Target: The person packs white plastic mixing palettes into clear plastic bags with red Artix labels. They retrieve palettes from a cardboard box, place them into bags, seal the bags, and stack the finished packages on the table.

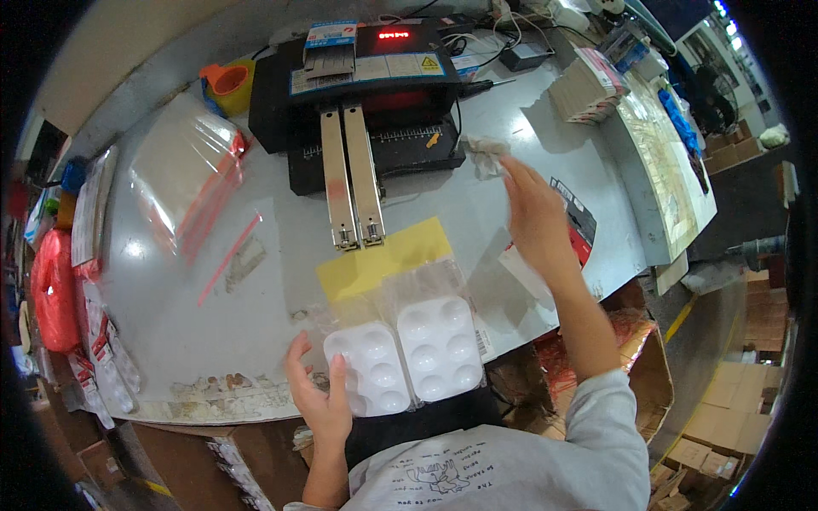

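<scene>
Two white plastic paint palettes with round wells, a left one [366,368] and a right one [440,347], lie side by side at the table's front edge, in clear bags. My left hand [322,396] is at the left palette's outer edge, fingers apart, its thumb overlapping the rim. Above the palettes, a yellow sheet [383,260] lies flat under the ends of two metal rails [351,187]. My right hand [538,217] reaches over the table's right side, fingers stretched out. Its fingertips meet the edge of a crumpled greyish cloth or tissue [486,157]; whether they touch it I cannot tell.
A black machine [358,94] with a red display stands at the back. Clear bags with red strips [192,170] lie left, near an orange-yellow cup [228,83]. A black-and-red box [579,221] lies beneath my right forearm. Stacked cards [588,85] stand back right; an open carton [648,366] sits below.
</scene>
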A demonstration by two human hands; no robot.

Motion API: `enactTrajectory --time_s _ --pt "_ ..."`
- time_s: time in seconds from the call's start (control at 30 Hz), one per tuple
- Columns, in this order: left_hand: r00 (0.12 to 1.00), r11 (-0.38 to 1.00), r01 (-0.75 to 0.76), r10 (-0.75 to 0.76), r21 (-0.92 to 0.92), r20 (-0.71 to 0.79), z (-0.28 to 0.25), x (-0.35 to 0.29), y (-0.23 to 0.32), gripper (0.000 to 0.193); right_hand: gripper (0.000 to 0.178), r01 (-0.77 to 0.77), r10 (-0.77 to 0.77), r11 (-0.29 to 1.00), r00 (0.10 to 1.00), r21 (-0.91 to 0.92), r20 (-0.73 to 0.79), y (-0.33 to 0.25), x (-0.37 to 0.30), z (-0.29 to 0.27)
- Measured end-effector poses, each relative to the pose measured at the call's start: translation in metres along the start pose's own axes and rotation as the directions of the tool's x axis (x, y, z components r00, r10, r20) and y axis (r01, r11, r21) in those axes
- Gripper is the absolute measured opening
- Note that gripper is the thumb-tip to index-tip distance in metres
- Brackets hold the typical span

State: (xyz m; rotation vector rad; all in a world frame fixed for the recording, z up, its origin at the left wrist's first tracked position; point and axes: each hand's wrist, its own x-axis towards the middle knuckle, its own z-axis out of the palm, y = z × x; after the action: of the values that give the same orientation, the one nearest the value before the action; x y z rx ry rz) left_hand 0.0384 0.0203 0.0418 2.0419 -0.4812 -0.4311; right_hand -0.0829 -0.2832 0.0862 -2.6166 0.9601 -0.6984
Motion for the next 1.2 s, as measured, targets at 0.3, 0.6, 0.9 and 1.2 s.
enactTrajectory --time_s 0.3,0.6,0.9,1.2 --pt "0.990 0.991 -0.133 0.132 -0.018 -0.058 -0.014 0.020 0.004 0.034 0.019 0.070 0.308 0.748 0.844 -0.659 0.439 0.093 0.123 0.099" --pt "0.999 0.993 -0.020 0.024 -0.116 0.032 -0.008 0.019 -0.003 0.028 0.041 -0.041 0.244 0.831 0.923 -0.554 0.297 0.070 0.102 0.035" --pt "0.999 0.987 0.046 -0.043 -0.155 0.024 0.003 0.026 -0.006 0.017 0.039 -0.358 0.358 0.934 0.933 0.001 0.043 0.053 -0.042 -0.083" --pt "0.995 0.868 -0.095 0.087 -0.488 -0.039 -0.015 0.029 0.018 0.012 0.062 -0.367 0.371 0.922 0.929 0.120 -0.010 0.091 -0.063 -0.038"
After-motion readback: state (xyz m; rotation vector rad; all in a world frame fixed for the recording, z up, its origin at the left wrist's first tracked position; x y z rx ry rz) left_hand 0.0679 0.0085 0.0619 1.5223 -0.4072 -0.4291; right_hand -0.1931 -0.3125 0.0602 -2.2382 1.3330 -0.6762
